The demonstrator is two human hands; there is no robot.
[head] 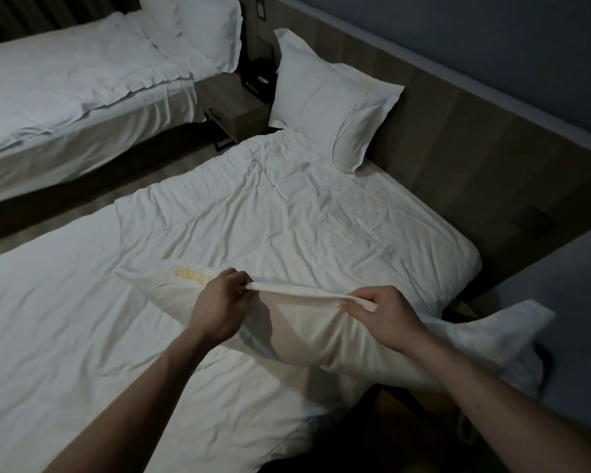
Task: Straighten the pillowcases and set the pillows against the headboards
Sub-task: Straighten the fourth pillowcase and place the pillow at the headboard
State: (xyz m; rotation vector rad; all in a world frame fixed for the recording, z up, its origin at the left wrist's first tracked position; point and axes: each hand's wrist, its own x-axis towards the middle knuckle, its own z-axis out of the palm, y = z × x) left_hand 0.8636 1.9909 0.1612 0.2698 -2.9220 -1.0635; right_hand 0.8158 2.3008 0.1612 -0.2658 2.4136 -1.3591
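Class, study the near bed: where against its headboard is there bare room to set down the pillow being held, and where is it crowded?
Free: the headboard stretch between the propped pillow and the bed's right corner, bordered by the rumpled duvet. Crowded: the headboard's left end, where that pillow leans. Both hands, left hand and right hand, pinch the held pillow.

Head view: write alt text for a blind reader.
Both hands, left hand and right hand, pinch the pillowcase edge taut over a pillow on the near bed. Another pillow leans against the headboard.
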